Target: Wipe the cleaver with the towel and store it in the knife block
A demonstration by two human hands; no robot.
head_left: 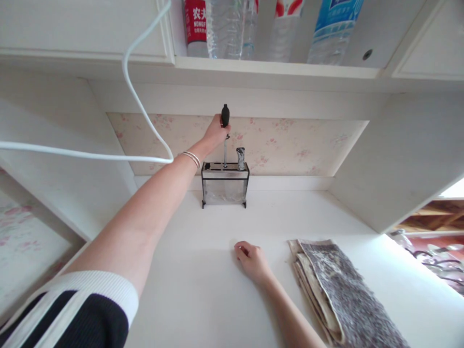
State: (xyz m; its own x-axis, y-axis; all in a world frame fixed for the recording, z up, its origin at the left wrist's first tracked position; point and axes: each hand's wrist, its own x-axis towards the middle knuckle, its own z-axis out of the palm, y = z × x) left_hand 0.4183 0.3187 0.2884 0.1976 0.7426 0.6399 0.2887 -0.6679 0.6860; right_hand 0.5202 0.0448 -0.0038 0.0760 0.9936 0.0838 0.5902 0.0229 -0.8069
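Observation:
My left hand (218, 129) reaches forward, closed around the black handle of what looks like a sharpening steel (225, 116). Its thin metal rod points down and its tip meets the top of a knife rack (224, 175) standing against the back wall. The rack has a metal top band, black edges and clear lower panels. A grey-and-black patterned handle (240, 158) sticks up from its right side. Nearer to me, my right hand (253, 261) rests on the white counter, fingers loosely curled with nothing visible in them.
A folded grey fleecy cloth (340, 285) lies on the counter (203, 290) at the right. Overhead, a shelf (275, 67) carries several plastic bottles (224, 29). A white cable (137, 96) hangs at the left, crossing in front of my left forearm. Side panels enclose the counter.

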